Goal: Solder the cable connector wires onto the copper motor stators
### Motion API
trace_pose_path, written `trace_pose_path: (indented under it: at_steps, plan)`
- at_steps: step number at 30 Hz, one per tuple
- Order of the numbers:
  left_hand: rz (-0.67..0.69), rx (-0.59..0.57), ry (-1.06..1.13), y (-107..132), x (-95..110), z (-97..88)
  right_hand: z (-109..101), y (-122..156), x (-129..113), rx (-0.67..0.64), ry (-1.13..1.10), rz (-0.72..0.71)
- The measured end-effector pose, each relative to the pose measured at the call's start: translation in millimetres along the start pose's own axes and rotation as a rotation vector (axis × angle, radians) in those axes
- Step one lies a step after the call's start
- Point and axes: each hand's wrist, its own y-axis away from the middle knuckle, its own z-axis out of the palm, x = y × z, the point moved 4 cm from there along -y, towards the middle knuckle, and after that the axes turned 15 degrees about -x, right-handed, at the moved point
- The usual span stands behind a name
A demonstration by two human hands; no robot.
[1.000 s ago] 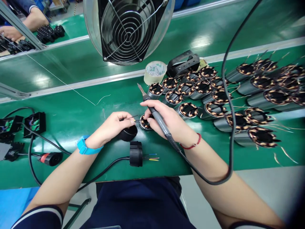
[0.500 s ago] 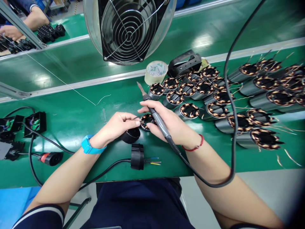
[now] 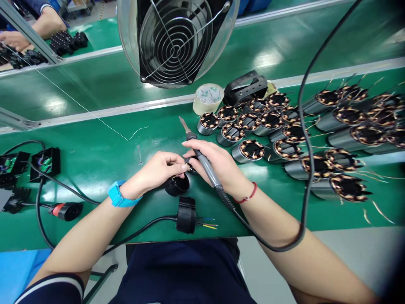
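In my right hand [image 3: 218, 166] lies a soldering iron [image 3: 207, 166], its tip pointing away from me and up to the left. The fingers of that hand also reach around a small wound stator [image 3: 191, 168], mostly hidden by them. My left hand [image 3: 166, 171] pinches a thin wire at the stator's left side; the wire's end is hard to make out. Just below the left fingers is a black round housing [image 3: 177, 185]. Nearer to me lies a black cap [image 3: 186, 215] on a cable, with several coloured wires [image 3: 207, 225] sticking out.
Several wound stators [image 3: 249, 150] stand to the right. Behind them are a tape roll [image 3: 208, 99] and a black bracket [image 3: 247, 88]. A fan [image 3: 175, 48] hangs overhead. Solder wire [image 3: 104, 122] crosses the left side, near open boxes [image 3: 46, 164]. The iron's cord [image 3: 308, 147] loops over my right arm.
The stator has turned and sunk deeper between my hands, so less of its winding shows. My right hand has shifted slightly left with the iron. The view has shifted a little.
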Motion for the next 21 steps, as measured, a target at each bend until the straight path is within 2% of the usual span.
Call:
trace_pose_path:
  at_steps: [3,6,10,14,16,17,19,21]
  plan:
    - [0.043,0.143,0.022,0,1,-6.3,3,-3,-2,0.07,0.016,0.042]
    - [0.1,0.329,0.056,1,2,-25.6,1,-3,-5,0.127,0.048,0.038]
    - [0.21,0.554,0.021,9,1,-69.5,-11,1,-5,0.167,0.158,0.032]
    - [0.265,0.828,-0.254,30,-6,-120.3,-27,8,2,0.279,0.206,0.101]
    - [0.184,0.944,-0.482,40,-11,-137.7,-33,10,5,0.33,0.289,0.144]
    - [0.09,0.948,-0.585,42,-15,-143.0,-35,10,8,0.337,0.332,0.175]
    - [-0.122,0.88,-0.76,40,-23,-147.0,-37,6,14,0.306,0.396,0.248]
    - [-0.26,0.802,-0.889,35,-28,-144.1,-37,-2,20,0.223,0.442,0.304]
